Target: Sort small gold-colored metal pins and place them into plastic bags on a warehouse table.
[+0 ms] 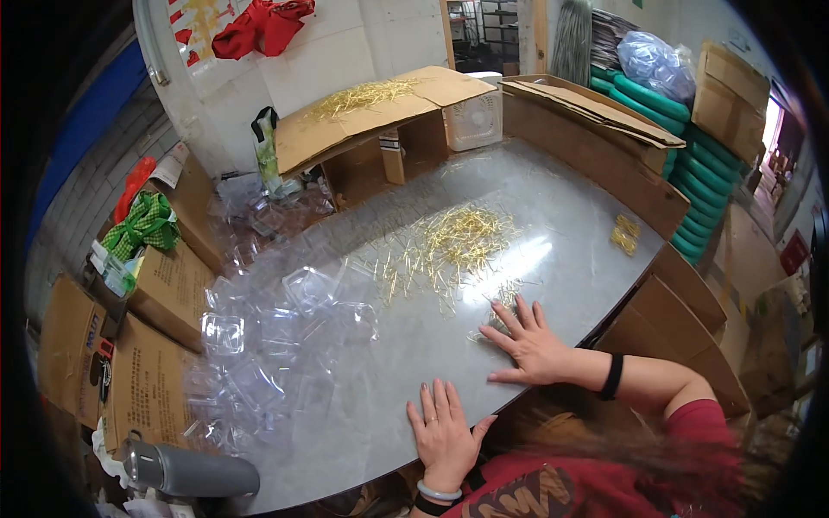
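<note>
My left hand [444, 442] lies flat on the grey table [380, 423] near its front edge, fingers stretched out, holding nothing. Farther right, my right hand [534, 347] is spread with its palm down. Its fingertips are beside a small cluster of thin gold-coloured sticks [504, 312], some of them partly hidden by the fingers. Beyond that spreads a larger loose pile of the same gold sticks [466, 237]. Many clear plastic boxes [255, 380] lie heaped on the table's left side. At the right edge sits a small filled packet of gold pieces [624, 235].
A grey bottle [192, 468] lies on its side at the front left. Cardboard boxes [155, 384] line the left. A cardboard shelf [367, 116] with gold sticks on top and a white fan [473, 116] stand at the back. Cardboard [596, 142] borders the far right.
</note>
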